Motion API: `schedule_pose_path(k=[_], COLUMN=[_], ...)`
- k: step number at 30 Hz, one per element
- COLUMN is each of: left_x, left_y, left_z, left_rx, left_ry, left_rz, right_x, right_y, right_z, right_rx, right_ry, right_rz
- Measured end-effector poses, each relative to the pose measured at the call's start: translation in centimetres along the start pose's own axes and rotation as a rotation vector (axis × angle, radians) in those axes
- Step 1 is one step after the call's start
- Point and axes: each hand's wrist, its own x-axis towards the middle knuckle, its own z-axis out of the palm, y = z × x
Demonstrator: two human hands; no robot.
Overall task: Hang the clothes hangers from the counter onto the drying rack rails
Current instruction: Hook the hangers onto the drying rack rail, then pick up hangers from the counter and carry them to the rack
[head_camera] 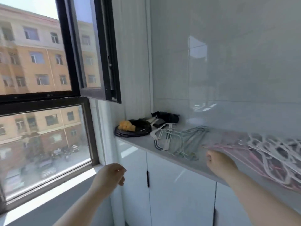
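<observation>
On counter [140, 142] | right hand [218, 163] fingers grasping pink hangers [236, 148] | left hand [110, 175] fingers loosely curled, holding nothing

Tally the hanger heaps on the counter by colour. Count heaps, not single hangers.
Green heap: 1
Pink heap: 1
White heaps, left and far right: 2
Total: 4
Single hangers are too tangled to count.

Grey counter [141, 144], green hangers [184, 141], pink hangers [232, 148], black bag [142, 126]
</observation>
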Motion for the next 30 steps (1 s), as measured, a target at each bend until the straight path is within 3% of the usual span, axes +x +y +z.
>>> schedule_pose_path(k=[6,12,19,23,30], left_x=[4.0,9.7,17.9,20.5,22.3], left_y=[1.7,4.1,7.2,8.8,9.9], left_z=[9.3,15.7,22.4,26.2,28.7], left_rx=[0.067,0.153,0.283,0.398,0.569], left_ry=[-0.146,-0.184,-0.22,-0.245,-0.245], left_rz=[0.029,0.065,0.137,0.18,0.147], right_x=[3.1,6.8,8.9,9.2,9.2], right_y=[5.5,8.9,11.7,12.0,12.0], right_z=[4.6,7.5,10.0,11.1,11.3], right_rx=[0.019,0.011,0.04,0.036,-0.022], right_ry=[0.005,0.002,0.134,0.373,0.379], right_rz=[0.081,0.073,0.078,-0.043,-0.062])
